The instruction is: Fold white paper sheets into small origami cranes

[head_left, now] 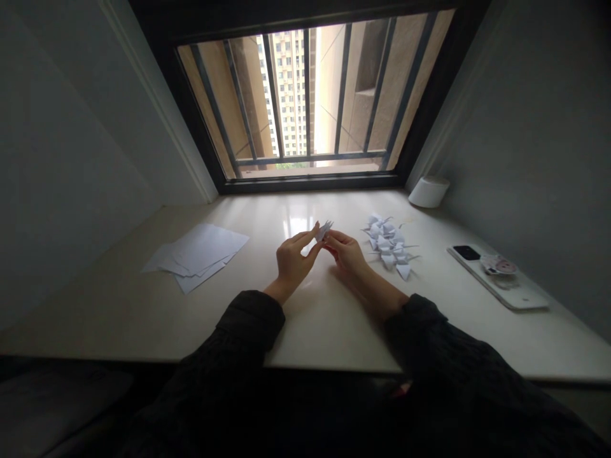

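A small piece of folded white paper stands up between my left hand and my right hand, held in the fingertips of both. To the right of my right hand lies a heap of white origami cranes, close to it but apart. Several loose white paper sheets are stacked unevenly to the left of my left hand. Dark knitted sleeves cover both forearms.
The pale, glossy windowsill desk runs between grey walls, below a barred window. A white phone with a round sticker lies at the right. A white cylindrical object stands in the far right corner.
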Action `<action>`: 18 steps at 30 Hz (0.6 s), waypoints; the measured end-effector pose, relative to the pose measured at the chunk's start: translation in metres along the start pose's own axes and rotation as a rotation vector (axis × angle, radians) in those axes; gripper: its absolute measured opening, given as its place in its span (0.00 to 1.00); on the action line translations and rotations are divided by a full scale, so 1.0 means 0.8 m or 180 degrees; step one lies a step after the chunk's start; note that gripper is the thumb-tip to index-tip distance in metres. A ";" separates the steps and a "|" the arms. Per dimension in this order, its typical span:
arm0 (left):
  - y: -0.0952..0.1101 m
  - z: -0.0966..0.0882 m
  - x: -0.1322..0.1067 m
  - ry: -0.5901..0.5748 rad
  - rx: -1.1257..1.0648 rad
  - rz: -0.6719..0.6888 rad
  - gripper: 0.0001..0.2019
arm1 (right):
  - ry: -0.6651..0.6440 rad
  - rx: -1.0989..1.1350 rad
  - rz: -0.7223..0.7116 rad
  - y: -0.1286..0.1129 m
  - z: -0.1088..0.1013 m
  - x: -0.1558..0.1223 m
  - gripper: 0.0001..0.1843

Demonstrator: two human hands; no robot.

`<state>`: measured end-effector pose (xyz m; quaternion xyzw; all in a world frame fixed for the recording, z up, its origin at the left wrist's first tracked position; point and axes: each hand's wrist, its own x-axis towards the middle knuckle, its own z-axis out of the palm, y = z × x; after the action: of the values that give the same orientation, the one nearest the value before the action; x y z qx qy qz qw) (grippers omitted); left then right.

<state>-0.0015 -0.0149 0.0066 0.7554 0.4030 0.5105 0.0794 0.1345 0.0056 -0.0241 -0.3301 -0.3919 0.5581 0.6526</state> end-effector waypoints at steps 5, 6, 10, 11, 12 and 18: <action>0.000 -0.002 0.002 0.0301 -0.0409 -0.0089 0.13 | -0.0177 -0.0207 -0.0050 -0.005 0.004 -0.001 0.15; 0.000 -0.003 0.003 0.0325 -0.0481 -0.0101 0.11 | -0.0226 -0.0280 -0.0081 -0.007 0.004 -0.001 0.15; -0.001 -0.007 0.007 0.0349 -0.0593 -0.0062 0.07 | -0.0396 -0.0487 -0.0473 -0.018 0.004 -0.003 0.26; -0.002 -0.008 0.008 0.0345 -0.0582 -0.0060 0.07 | -0.0406 -0.0546 -0.0596 -0.021 0.004 -0.004 0.28; -0.002 -0.009 0.008 0.0331 -0.0565 -0.0071 0.07 | -0.0404 -0.0629 -0.0708 -0.023 0.004 -0.005 0.28; -0.002 -0.011 0.011 0.0223 -0.0654 -0.0290 0.06 | -0.0298 -0.1234 -0.1097 -0.031 0.004 -0.007 0.17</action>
<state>-0.0085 -0.0105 0.0158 0.7059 0.3850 0.5710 0.1655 0.1429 -0.0035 -0.0022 -0.3513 -0.5717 0.3679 0.6438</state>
